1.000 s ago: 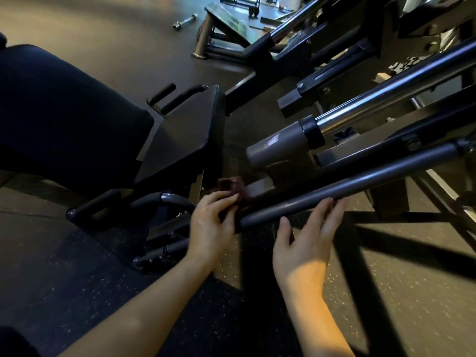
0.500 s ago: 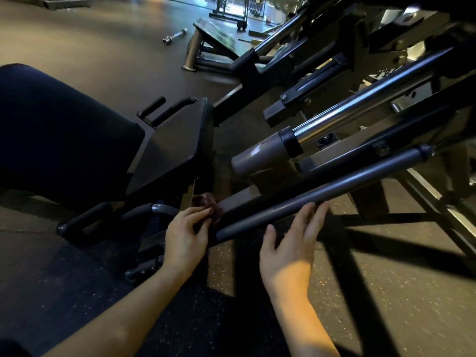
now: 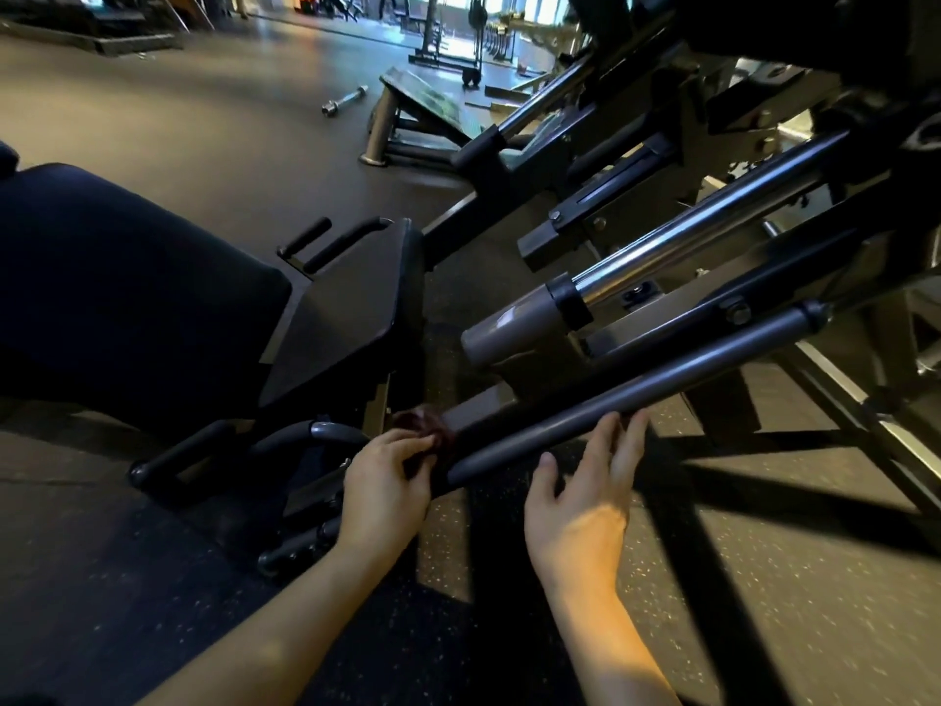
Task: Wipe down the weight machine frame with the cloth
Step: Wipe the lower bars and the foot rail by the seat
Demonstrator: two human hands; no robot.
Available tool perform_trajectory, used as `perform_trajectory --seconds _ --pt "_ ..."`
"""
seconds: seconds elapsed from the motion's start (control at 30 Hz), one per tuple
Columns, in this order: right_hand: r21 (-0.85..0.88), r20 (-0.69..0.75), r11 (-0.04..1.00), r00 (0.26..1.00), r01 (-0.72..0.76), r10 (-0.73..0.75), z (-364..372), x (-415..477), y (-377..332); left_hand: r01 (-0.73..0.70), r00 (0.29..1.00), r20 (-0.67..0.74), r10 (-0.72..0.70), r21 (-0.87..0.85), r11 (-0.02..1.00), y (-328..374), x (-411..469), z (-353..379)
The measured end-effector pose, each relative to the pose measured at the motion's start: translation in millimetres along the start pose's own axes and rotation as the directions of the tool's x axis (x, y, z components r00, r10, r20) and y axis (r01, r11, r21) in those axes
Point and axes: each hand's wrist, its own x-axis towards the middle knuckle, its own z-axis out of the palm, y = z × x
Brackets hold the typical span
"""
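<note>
Left hand point(image 3: 387, 484) grip: fingers pinch the dark red cloth point(image 3: 426, 425), bunched against the end of the black frame beam point(image 3: 478, 407), lower centre. Right hand point(image 3: 585, 507) is released, straight fingertips at the grey tube point(image 3: 662, 387). Risks: the small wad probably skips beam faces. The tight gap below the seat pad point(image 3: 351, 318) could snag cloth or knuckles.
</note>
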Motion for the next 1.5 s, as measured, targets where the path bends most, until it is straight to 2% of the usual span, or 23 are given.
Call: perform_trajectory --seconds 0.1,0.2,0.3,0.4,0.53,0.67,0.77,0.8,0.87,0.93,0.97,1.03,1.1,1.17,1.23,1.3,1.4,1.5 --pt "0.001 0.008 1.0 1.0 -0.01 0.01 -0.9 -0.7 -1.3 0.021 0.995 0.098 -0.016 -0.048 0.999 18.6 -4.8 -22.3" --pt "0.016 -0.022 1.0 1.0 0.002 -0.002 -1.8 -0.9 0.4 -0.041 0.999 -0.043 0.032 -0.229 0.972 58.0 -7.9 -39.0" --pt "0.044 -0.047 0.998 0.998 0.039 -0.037 -2.9 -1.7 3.3 -0.223 0.968 -0.183 0.171 -0.315 0.923 100.8 2.4 -47.9" --pt "0.059 -0.064 0.998 0.997 0.037 -0.034 -14.6 1.7 0.3 -0.279 0.951 -0.193 0.24 -0.21 0.937 118.0 21.2 -35.7" --pt "0.03 -0.123 0.998 0.991 0.059 -0.055 -34.0 9.7 -3.6 -0.335 0.933 -0.106 0.345 0.103 0.937 110.2 35.8 1.3" --pt "0.076 -0.119 0.996 0.992 0.054 -0.045 -39.6 17.9 2.5 -0.33 0.935 -0.084 0.346 0.156 0.931 109.1 59.4 12.7" --pt "0.107 -0.14 0.992 0.989 0.065 -0.05 -42.1 23.0 5.8 -0.401 0.901 -0.123 0.417 0.134 0.906 110.0 78.7 4.4" --pt "0.117 -0.15 0.99 0.987 0.072 -0.054 -42.3 24.0 5.0 -0.389 0.912 -0.092 0.399 0.105 0.915 110.0 87.1 0.2" --pt "0.139 -0.146 0.987 0.988 0.077 -0.056 -42.2 22.1 1.6 -0.255 0.963 0.097 0.252 0.019 0.967 109.3 107.8 -9.6" --pt "0.176 -0.139 0.98 0.988 0.09 -0.065 -41.9 19.3 -1.6 -0.096 0.946 0.299 0.122 -0.099 0.99 112.4 122.9 -19.0" --pt "0.193 -0.134 0.976 0.988 0.104 -0.079 -40.9 19.1 -2.5 -0.081 0.94 0.322 0.118 -0.125 0.989 112.1 124.2 -21.2" --pt "0.206 -0.121 0.971 0.988 0.12 -0.097 -37.2 20.1 -2.9 -0.171 0.949 0.239 0.204 -0.151 0.974 106.8 112.4 -19.5" --pt "0.222 -0.121 0.966 0.987 0.133 -0.108 -32.3 22.3 -2.4 -0.323 0.93 0.141 0.339 -0.126 0.938 99.2 87.5 -12.7" --pt "0.241 -0.146 0.954 0.979 0.177 -0.145 -28.7 23.7 -0.3 -0.419 0.904 0.115 0.411 0.053 0.907 96.4 64.9 -5.0" --pt "0.235 -0.163 0.946 0.969 0.223 -0.188 -24.9 24.5 3.4 -0.42 0.906 0.055 0.419 0.213 0.882 97.8 54.8 2.8" --pt "0.242 -0.177 0.94 0.964 0.239 -0.2 -23.5 27.3 3.9 -0.412 0.903 0.005 0.43 0.3 0.86 102.3 61.6 5.9" --pt "0.29 -0.205 0.922 0.957 0.258 -0.203 -22.3 30.3 -0.8 -0.431 0.897 0.073 0.435 0.354 0.83 104.6 85.4 -1.9" --pt "0.325 -0.222 0.897 0.946 0.301 -0.237 -21.3 30.9 -7.2 -0.475 0.877 0.227 0.424 0.263 0.84 108.9 108.2 -15.1"
